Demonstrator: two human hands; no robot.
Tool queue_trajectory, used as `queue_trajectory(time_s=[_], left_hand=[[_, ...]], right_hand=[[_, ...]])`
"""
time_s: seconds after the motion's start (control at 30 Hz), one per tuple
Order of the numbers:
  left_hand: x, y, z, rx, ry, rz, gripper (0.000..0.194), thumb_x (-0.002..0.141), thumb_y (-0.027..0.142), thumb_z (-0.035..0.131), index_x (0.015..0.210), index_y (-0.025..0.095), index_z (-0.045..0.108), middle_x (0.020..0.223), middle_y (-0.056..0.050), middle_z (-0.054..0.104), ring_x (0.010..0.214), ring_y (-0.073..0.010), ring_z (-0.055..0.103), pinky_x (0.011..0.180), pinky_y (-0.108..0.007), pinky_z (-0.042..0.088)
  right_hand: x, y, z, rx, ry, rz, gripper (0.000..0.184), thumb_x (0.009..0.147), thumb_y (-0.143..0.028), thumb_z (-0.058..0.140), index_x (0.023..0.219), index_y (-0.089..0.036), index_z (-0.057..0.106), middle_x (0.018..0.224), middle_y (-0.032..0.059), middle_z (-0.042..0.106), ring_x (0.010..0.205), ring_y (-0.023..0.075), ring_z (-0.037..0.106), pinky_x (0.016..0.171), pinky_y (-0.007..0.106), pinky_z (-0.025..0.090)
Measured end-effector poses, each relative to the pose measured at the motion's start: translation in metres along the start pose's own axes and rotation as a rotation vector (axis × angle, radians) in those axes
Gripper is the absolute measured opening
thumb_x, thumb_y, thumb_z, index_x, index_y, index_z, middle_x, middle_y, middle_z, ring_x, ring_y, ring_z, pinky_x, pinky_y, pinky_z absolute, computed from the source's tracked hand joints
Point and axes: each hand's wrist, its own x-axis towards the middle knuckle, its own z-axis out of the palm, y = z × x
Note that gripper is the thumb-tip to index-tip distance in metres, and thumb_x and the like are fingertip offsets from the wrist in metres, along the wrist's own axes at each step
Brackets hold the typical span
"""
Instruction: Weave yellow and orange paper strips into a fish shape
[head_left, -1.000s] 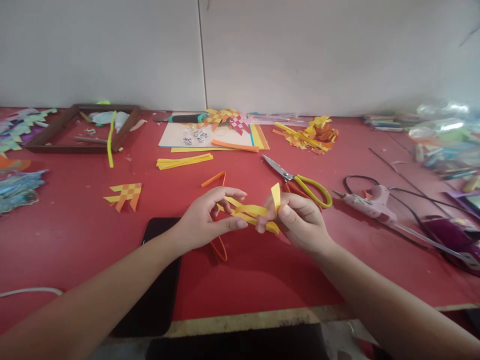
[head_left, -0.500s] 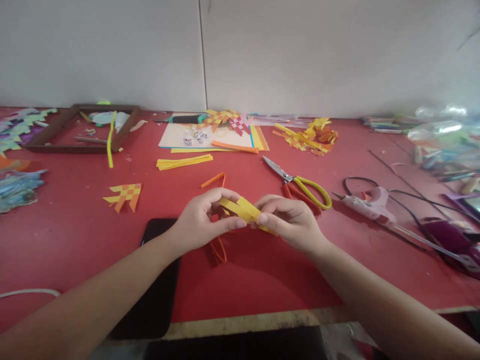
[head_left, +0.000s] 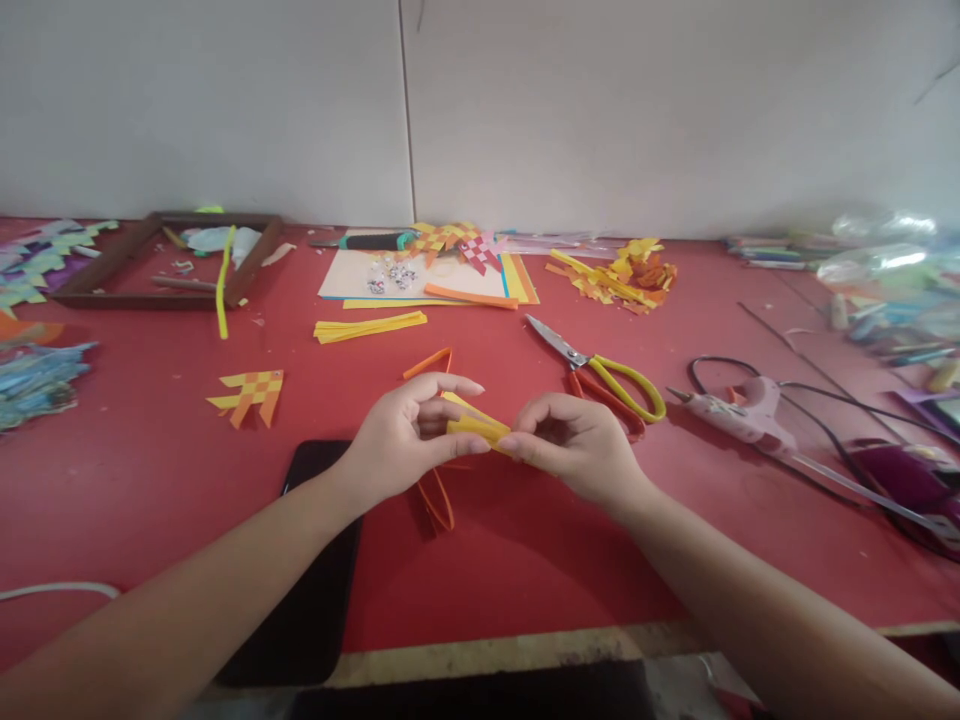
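Note:
Both hands meet over the middle of the red table (head_left: 525, 560). My left hand (head_left: 401, 440) pinches folded yellow paper strips (head_left: 471, 421) between thumb and fingers. From the other side, my right hand (head_left: 577, 445) pinches the same strips at their right end. Folded orange strips (head_left: 437, 498) hang or lie just under my left hand, partly hidden by it. A black phone (head_left: 307, 570) lies under my left forearm.
Yellow-handled scissors (head_left: 607, 375) and a pink glue gun (head_left: 739, 408) with its cable lie to the right. A woven orange-yellow paper fish (head_left: 251, 392) sits at left. Loose yellow strips (head_left: 369, 325), paper sheets (head_left: 427, 275), scraps (head_left: 622, 270) and a wooden frame (head_left: 161, 258) are farther back.
My right hand has slid left along the yellow strips, closing up to my left hand. The upright yellow end seen a second ago has been folded down.

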Motion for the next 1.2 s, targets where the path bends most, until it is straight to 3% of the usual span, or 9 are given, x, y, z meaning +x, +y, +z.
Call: queue_trajectory(time_s=[0.53,0.8,1.0,1.2], left_hand=[[0.0002,-0.0012,0.0002,-0.040,-0.022,0.007,0.051,0.073,0.026,0.083,0.116,0.020,0.055,0.096,-0.005,0.077,0.087,-0.0179,0.075,0.078,-0.027,0.061],[0.0012,-0.0011,-0.0012,-0.018,0.000,0.050,0.046,0.077,0.027,0.080,0.115,0.021,0.056,0.096,-0.004,0.077,0.090,-0.0165,0.074,0.083,-0.027,0.059],[0.0024,-0.0023,-0.0037,-0.058,0.093,0.055,0.051,0.075,0.029,0.082,0.117,0.020,0.055,0.100,-0.006,0.076,0.095,-0.0205,0.074,0.087,-0.032,0.059],[0.0023,-0.0022,-0.0046,-0.057,0.104,0.063,0.052,0.075,0.029,0.082,0.118,0.020,0.055,0.103,-0.007,0.076,0.100,-0.0231,0.072,0.092,-0.035,0.057]], right_hand=[[-0.0008,0.0038,0.0014,-0.076,0.078,-0.064,0.037,0.068,-0.040,0.083,0.066,-0.018,0.052,0.060,-0.0046,0.049,0.051,0.0064,0.042,0.046,0.021,0.035],[-0.0005,0.0054,0.0005,-0.048,0.065,-0.094,0.036,0.069,-0.042,0.082,0.069,-0.019,0.054,0.062,-0.0031,0.053,0.054,0.0084,0.046,0.049,0.023,0.041],[-0.0002,0.0014,0.0000,0.043,-0.005,-0.065,0.032,0.068,-0.039,0.083,0.085,-0.020,0.063,0.077,0.0018,0.066,0.066,0.0128,0.060,0.063,0.027,0.052],[-0.0011,-0.0033,-0.0002,0.001,0.030,0.013,0.028,0.075,-0.044,0.075,0.076,-0.018,0.067,0.065,0.0019,0.064,0.054,0.0110,0.055,0.049,0.024,0.045]])
